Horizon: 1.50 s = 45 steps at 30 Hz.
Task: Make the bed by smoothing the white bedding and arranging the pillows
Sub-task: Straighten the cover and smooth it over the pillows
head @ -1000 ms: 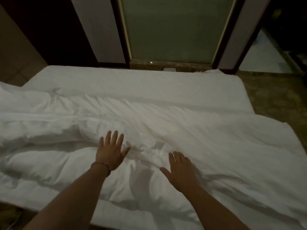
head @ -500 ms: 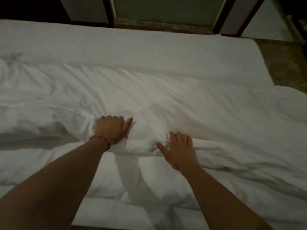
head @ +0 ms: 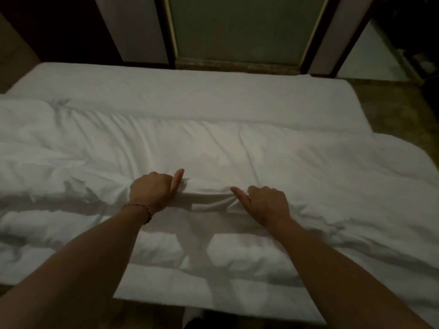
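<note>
A rumpled white duvet [head: 237,148] lies bunched across the near half of the bed. Beyond it the flat white sheet [head: 190,89] covers the mattress to the far edge. My left hand [head: 153,191], with a thin bracelet on the wrist, grips a fold of the duvet, fingers curled under and thumb up. My right hand [head: 266,203] grips the same fold a little to the right, thumb pointing left. The fabric is gathered into a ridge between the two hands. No pillow is in view.
A tall greenish panel [head: 237,27] between dark frames stands behind the bed's far edge. Brown floor [head: 392,108] runs along the right side of the bed. The duvet's right end [head: 403,162] hangs over that side.
Both hands went from lying flat and open on the duvet to curling round a fold of it. The right hand closed last. The fabric between them has bunched up.
</note>
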Motion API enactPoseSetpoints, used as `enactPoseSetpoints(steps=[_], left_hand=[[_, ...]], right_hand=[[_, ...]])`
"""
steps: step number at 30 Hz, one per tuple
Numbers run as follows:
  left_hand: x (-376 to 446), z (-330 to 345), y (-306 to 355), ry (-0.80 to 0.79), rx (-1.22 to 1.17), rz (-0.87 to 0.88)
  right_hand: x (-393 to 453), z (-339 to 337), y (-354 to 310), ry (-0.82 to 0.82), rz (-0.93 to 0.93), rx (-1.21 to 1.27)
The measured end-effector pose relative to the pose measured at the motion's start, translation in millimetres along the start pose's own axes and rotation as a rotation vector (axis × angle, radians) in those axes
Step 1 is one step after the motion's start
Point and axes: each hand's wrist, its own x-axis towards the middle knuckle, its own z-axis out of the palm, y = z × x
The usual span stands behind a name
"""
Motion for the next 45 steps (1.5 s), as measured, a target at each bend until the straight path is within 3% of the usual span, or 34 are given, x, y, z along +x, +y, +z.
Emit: enactPoseSetpoints(steps=[3, 8, 10, 12, 16, 17, 19, 22, 24, 26, 30, 34, 39, 42, 45], left_hand=[[-25, -26, -6, 0.062, -0.033, 0.002], [-83, -25, -22, 0.096, 0.031, -0.023], [-103, -6, -29, 0.077, 0.016, -0.016], [-118, 20, -36, -0.022, 0.017, 0.027], [-134, 71, -28, -0.325, 0.136, 0.017], [-132, 73, -23, -0.33, 0.121, -0.004], [-116, 65, -11, -0.206, 0.078, -0.003], [-71, 55, 2, 0.056, -0.066, 0.064], [-40, 53, 14, 0.056, -0.132, 0.118], [-13, 56, 29, 0.007, -0.133, 0.159], [18, 92, 41, -0.135, -0.053, 0.235], [10, 138, 14, -0.173, 0.017, 0.204], [15, 156, -39, -0.199, 0.057, 0.139], [38, 145, -17, -0.183, -0.03, 0.049], [72, 124, 43, -0.082, -0.135, 0.151]], right_hand=[[-12, -28, -10, 0.076, -0.058, -0.079], [-62, -14, -25, 0.203, -0.136, -0.063], [-86, -5, -39, 0.155, -0.138, 0.0], [-101, 11, -46, -0.01, -0.11, 0.016], [-118, 52, -40, -0.523, -0.064, 0.135], [-117, 53, -39, -0.564, -0.053, 0.161], [-109, 53, -34, -0.489, -0.049, 0.164], [-79, 53, -16, -0.129, -0.071, 0.096], [-57, 55, 1, 0.038, -0.017, 0.046], [-37, 57, 13, -0.029, 0.079, -0.006], [-11, 87, 20, -0.103, 0.07, -0.032], [-14, 132, 37, -0.175, 0.098, -0.06], [-34, 152, 98, -0.279, 0.37, -0.147], [-27, 142, 109, -0.236, 0.366, -0.172], [15, 123, 92, -0.134, 0.277, -0.13]])
